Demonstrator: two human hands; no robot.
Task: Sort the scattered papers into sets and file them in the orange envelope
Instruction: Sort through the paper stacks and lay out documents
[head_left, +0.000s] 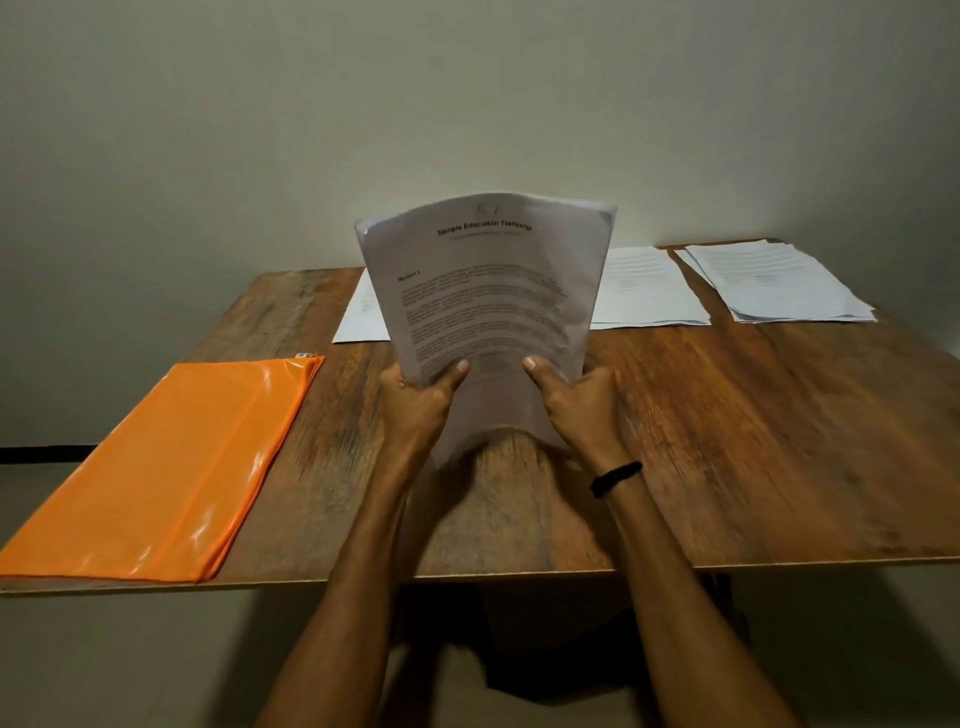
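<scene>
A stack of printed papers (488, 291), its top sheet headed "Sample Education Transcript", stands upright on its lower edge near the middle of the wooden table (753, 441). My left hand (418, 400) grips the stack's lower left side, thumb on the front. My right hand (579, 405) grips the lower right side the same way. The orange envelope (161, 467) lies flat at the table's front left, apart from both hands. Behind the held stack lie three more paper piles: one at the back left (361, 317), partly hidden, one at the back middle (644, 291), one at the back right (779, 283).
A plain wall rises right behind the table's far edge. A black band circles my right wrist (615, 478). The table's front edge runs just under my forearms, with a dark shape below it.
</scene>
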